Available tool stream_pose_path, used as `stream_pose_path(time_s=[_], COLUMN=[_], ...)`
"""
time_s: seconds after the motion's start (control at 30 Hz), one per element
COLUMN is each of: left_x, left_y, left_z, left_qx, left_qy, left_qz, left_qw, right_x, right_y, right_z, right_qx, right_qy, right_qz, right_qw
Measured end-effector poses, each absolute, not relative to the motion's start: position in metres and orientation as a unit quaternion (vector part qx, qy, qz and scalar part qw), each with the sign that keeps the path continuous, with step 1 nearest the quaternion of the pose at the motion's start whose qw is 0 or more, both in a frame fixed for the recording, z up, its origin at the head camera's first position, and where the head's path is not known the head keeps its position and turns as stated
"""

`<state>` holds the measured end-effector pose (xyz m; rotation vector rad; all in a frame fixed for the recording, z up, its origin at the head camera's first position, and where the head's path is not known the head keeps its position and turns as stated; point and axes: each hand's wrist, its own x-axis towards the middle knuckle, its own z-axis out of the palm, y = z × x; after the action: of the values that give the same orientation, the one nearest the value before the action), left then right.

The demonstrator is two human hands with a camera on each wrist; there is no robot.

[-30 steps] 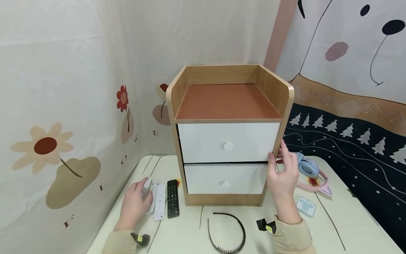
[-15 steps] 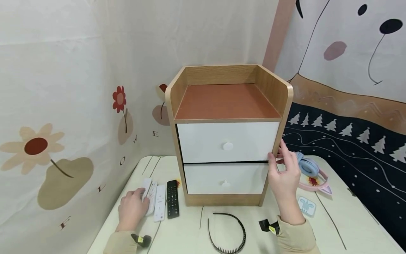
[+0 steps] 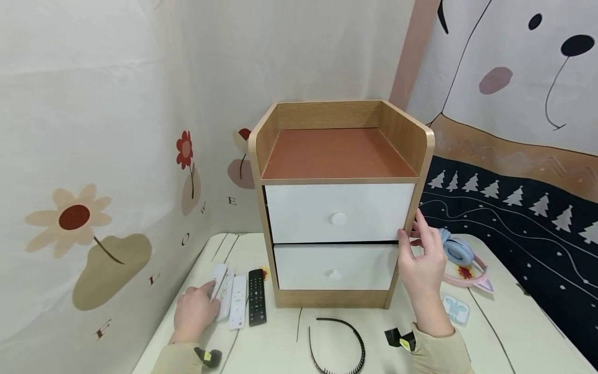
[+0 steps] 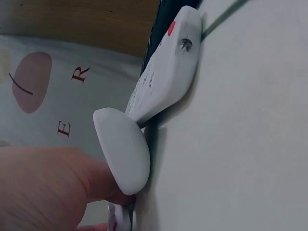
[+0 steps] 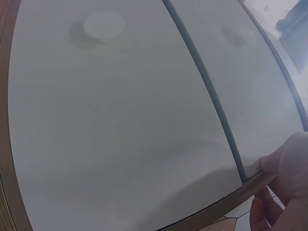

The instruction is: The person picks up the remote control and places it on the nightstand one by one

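Note:
A row of remote controls lies on the table left of the small wooden cabinet [image 3: 334,298]. My left hand [image 3: 193,314] pinches the near end of the leftmost white remote [image 3: 218,273] between thumb and fingers. Close beside it lie a second white remote [image 3: 226,294], a third white remote [image 3: 238,301] and a black remote [image 3: 257,298]. In the left wrist view my thumb lies behind the second remote's rounded end; the held remote is mostly hidden. My right hand [image 3: 424,267] grips the cabinet's right edge, thumb on the front and fingers along the side. Both white drawers [image 3: 303,213] stand closed.
A black toothed headband [image 3: 361,345] lies in front of the cabinet. To the right are blue-and-pink headphones [image 3: 458,253] and a small light-blue case [image 3: 456,310] on the cream table [image 3: 509,311]. Printed curtains hang behind and at both sides.
My left hand has drawn back slightly toward me, and the leftmost remote now lies straighter alongside the others. My right hand keeps its hold on the cabinet. The view has shifted slightly.

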<state>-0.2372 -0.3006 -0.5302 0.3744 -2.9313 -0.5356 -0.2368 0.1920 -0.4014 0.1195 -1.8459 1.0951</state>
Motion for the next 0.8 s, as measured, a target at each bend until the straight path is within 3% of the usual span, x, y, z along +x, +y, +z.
stream_pose_path(time_s=[0.4,0.8], left_x=[-0.236,-0.228], left_y=[-0.297,-0.268], left_z=[-0.528,-0.465], left_qx=[0.14,0.064], left_qy=[-0.952,-0.921], left_qz=[-0.238,-0.239], left_qw=[0.134,0.301], right_x=[-0.237,-0.237], right_y=[0.192,0.193], right_z=[-0.401,-0.402], right_qx=[0.052,0.053], right_qy=[-0.754,-0.751], right_qz=[0.452,0.451], right_qw=[0.474,0.48])
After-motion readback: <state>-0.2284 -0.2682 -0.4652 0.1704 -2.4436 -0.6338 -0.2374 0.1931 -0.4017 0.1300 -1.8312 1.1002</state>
